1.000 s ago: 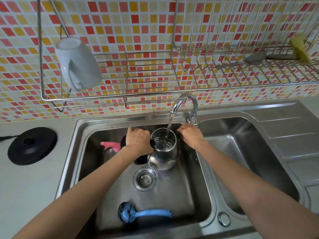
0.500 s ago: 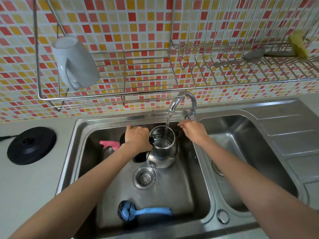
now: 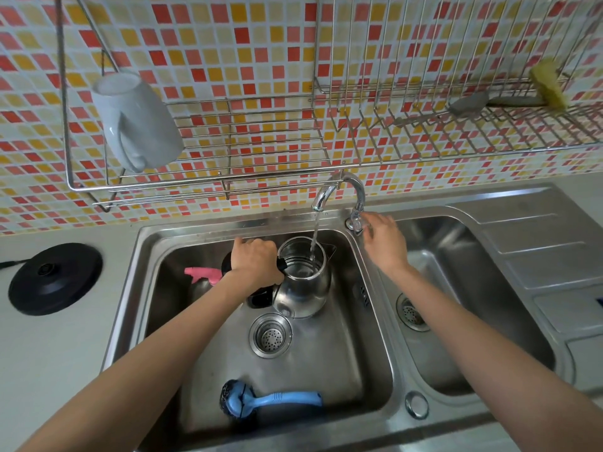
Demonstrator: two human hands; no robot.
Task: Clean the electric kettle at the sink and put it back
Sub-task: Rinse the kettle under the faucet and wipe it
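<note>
hidden or unclear: kettle handle, covered by the left hand (image 3: 256,262); pink item (image 3: 203,275) behind that wrist, partly covered, kind not clear; both forearms cut off at the lower frame edge; dish rack (image 3: 456,125) cut off at upper right.

electric kettle (image 3: 303,282): steel body, lid open, upright in the left basin of the sink (image 3: 368,321), centre of frame, just above the drain strainer (image 3: 270,336). water stream from the faucet (image 3: 339,190) falls into its mouth.

left grip: fingers closed round the black handle at the kettle's left side, holding it.

right hand (image 3: 383,239): at the tap lever (image 3: 355,221) at the faucet base, right of the kettle; fingers loosely spread, seemingly touching the lever, contact not certain.

blue brush (image 3: 267,399): lying flat at the near wall of the left basin, well apart from the kettle.

black kettle base (image 3: 54,277): on the tabletop (image 3: 49,353) at left of frame, outside the sink rim.

white mug (image 3: 137,122): tilted in the wire rack at upper left.

open room: basin floor bare between strainer and brush; right basin holds only its drain.
</note>
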